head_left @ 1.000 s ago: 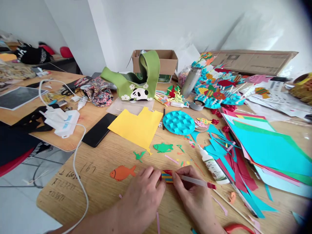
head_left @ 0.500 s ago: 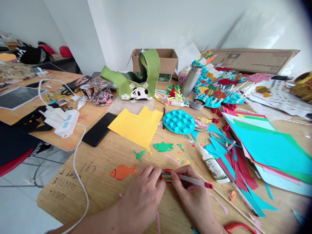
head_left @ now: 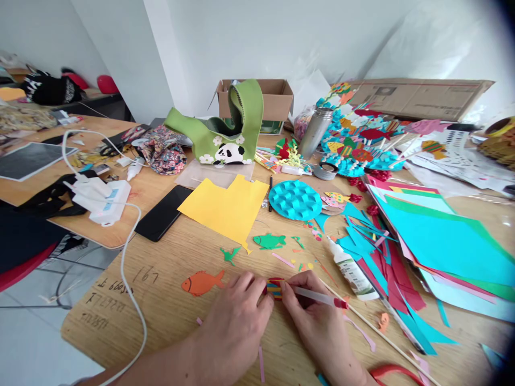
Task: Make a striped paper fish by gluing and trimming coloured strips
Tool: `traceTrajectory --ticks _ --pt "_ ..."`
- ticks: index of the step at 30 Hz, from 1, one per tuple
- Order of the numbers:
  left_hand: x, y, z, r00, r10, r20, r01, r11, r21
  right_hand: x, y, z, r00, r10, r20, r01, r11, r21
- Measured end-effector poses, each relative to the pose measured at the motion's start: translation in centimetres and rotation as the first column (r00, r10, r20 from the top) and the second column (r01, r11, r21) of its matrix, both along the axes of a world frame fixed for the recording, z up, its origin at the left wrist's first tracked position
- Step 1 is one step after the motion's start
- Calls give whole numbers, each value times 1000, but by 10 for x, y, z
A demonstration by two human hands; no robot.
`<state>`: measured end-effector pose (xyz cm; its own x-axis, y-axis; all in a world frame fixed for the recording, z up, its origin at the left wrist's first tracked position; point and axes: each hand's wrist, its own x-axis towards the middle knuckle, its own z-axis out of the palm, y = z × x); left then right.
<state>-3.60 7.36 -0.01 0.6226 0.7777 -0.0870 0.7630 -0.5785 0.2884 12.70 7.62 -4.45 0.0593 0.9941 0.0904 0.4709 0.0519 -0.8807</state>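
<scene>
A small red paper piece with blue and yellow stripes [head_left: 275, 289] lies on the table between my hands, its ends covered by fingers. My left hand [head_left: 239, 316] is curled, its thumb and fingers gripping the striped piece's left side. My right hand [head_left: 317, 321] holds a pen with a clear barrel and red end [head_left: 319, 296]; its fingertips meet the piece's right edge, and the pen's tip is hidden. Left of my left hand is an orange paper fish [head_left: 201, 283]. A green paper fish [head_left: 269, 241] lies farther back.
A glue bottle [head_left: 354, 273] and a thin stick [head_left: 386, 335] lie to the right, near paper strips and a stack of coloured sheets [head_left: 442, 236]. Red handles [head_left: 394, 370] show at the bottom edge. Behind are yellow paper [head_left: 227, 209], a phone [head_left: 164, 214] and a blue plate [head_left: 295, 201].
My right hand and the pen have shifted very slightly left. My left hand stays on the striped paper piece, and the other things lie as before.
</scene>
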Motion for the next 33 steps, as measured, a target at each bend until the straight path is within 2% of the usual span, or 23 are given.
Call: traceTrajectory --ticks 17,33 --pt "-2 -1 -5 1000 16 26 -17 999 38 1 0 -1 999 28 14 -29 999 35" --pt "-2 0 -3 1000 12 17 -12 1000 5 1 -2 -1 999 45 -11 -45 998 39"
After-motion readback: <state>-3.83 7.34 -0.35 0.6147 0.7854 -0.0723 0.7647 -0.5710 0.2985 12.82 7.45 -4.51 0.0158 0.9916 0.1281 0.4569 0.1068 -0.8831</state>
